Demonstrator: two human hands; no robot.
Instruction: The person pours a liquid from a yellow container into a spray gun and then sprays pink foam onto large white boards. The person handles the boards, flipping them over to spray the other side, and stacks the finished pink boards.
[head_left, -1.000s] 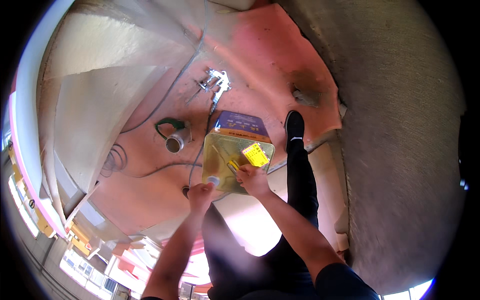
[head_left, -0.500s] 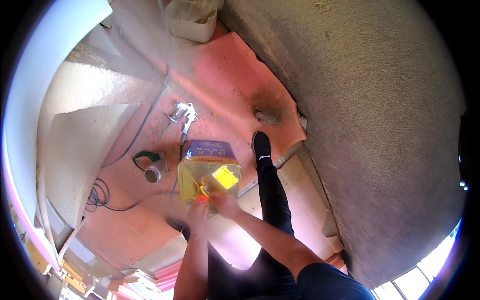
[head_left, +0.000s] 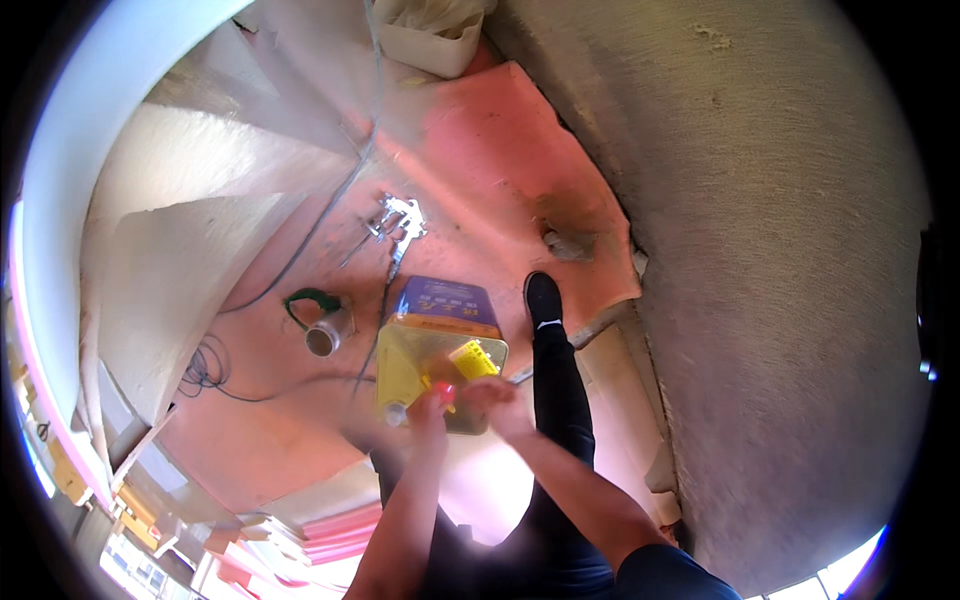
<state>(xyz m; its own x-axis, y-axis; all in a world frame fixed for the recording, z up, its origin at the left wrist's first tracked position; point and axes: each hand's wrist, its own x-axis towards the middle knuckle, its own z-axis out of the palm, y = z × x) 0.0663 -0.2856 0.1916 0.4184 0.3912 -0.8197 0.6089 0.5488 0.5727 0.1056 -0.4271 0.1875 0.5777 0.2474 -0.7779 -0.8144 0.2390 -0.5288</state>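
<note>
A square metal can (head_left: 400, 350) with a gold top and a purple and orange side stands on the floor between my feet. A yellow label (head_left: 474, 359) is stuck on its top. Above the can's near edge, my left hand (head_left: 430, 414) is closed on a small red piece (head_left: 443, 391) with a bit of yellow beside it. My right hand (head_left: 497, 402) is just right of it, fingers curled and a little blurred; what they hold, if anything, cannot be made out. A pale round spout or cap (head_left: 395, 413) shows at the can's near left corner.
A silver spray gun (head_left: 402, 222) lies beyond the can on the pink floor sheet (head_left: 480, 130). To the left are a metal cup (head_left: 322, 340) with a green strap and a coiled dark hose (head_left: 205, 368). A large rough grey surface (head_left: 780, 250) rises at right.
My hands have drawn slightly apart above the can, the red piece staying with the left. The whole view has shifted, so the floor things appear further right.
</note>
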